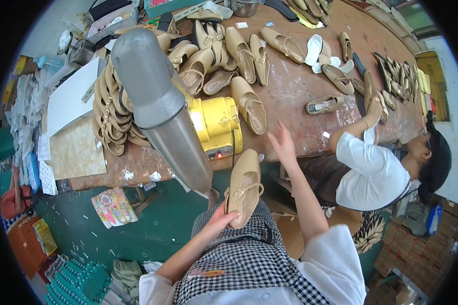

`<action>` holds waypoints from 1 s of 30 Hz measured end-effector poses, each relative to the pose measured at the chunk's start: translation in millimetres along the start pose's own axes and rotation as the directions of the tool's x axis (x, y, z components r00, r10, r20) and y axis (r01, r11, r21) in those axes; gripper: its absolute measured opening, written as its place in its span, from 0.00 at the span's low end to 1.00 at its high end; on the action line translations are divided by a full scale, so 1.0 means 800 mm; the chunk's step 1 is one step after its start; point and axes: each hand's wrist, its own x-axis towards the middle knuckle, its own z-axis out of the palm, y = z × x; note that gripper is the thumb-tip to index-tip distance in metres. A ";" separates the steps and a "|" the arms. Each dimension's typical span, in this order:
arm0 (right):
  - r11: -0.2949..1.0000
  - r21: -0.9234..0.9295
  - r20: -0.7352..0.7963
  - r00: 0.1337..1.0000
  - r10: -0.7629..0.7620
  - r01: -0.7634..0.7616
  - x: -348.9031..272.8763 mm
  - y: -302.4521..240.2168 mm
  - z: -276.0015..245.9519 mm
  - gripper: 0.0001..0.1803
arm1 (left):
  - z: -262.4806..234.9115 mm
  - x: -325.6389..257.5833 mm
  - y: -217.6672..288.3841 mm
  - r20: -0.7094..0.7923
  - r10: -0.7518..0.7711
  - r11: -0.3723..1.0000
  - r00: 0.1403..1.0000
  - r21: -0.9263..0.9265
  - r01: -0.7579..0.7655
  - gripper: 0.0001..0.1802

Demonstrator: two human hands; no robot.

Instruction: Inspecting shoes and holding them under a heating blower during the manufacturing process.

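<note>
My left hand (220,218) grips a beige slingback shoe (243,184) by its heel end, holding it over my checked apron, toe pointing toward the workbench. My right hand (282,144) is raised with fingers spread and nothing in it, just off the bench's near edge, close to a beige shoe (249,105) lying beside a yellow machine (216,126). A grey metal tube (155,101) slants from that machine toward me, left of the held shoe.
The brown workbench (295,89) carries several loose beige shoes and a stack of them (112,114) on the left. Another person in a white shirt (371,170) leans on the bench at the right, a hand on a shoe. Boxes and paper lie on the green floor.
</note>
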 end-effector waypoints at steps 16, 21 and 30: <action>0.891 0.305 0.207 0.936 0.283 -0.337 -0.176 -0.155 -0.102 0.15 | 0.033 0.012 0.013 0.178 0.243 0.968 0.954 -0.116 -0.225 0.34; 0.804 0.292 0.418 0.825 0.380 -0.518 -0.225 -0.177 -0.106 0.11 | 0.012 -0.018 0.024 0.201 0.196 0.978 0.960 0.030 -0.205 0.43; 0.344 0.763 0.556 0.827 0.082 -0.547 -0.159 -0.146 -0.065 0.29 | -0.065 -0.100 0.078 0.422 -0.084 0.977 0.902 0.212 -0.008 0.47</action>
